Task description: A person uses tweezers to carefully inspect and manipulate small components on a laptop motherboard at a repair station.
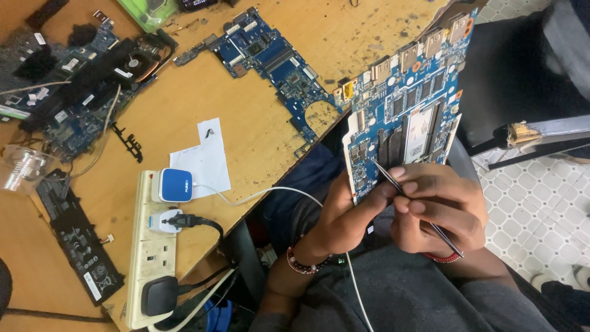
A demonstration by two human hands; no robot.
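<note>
A blue laptop circuit board stands tilted over my lap, off the table's edge. My left hand grips its lower edge, thumb on the board's face. A thin pair of metal tweezers is pinched in my right hand; the tips touch the board near its bottom, just above my fingers. Beaded bracelets circle both wrists.
A wooden table holds another blue board, a dismantled board with a fan, a flat black battery, a white power strip with plugs and a blue-and-white charger, and a paper slip. Tiled floor lies at the right.
</note>
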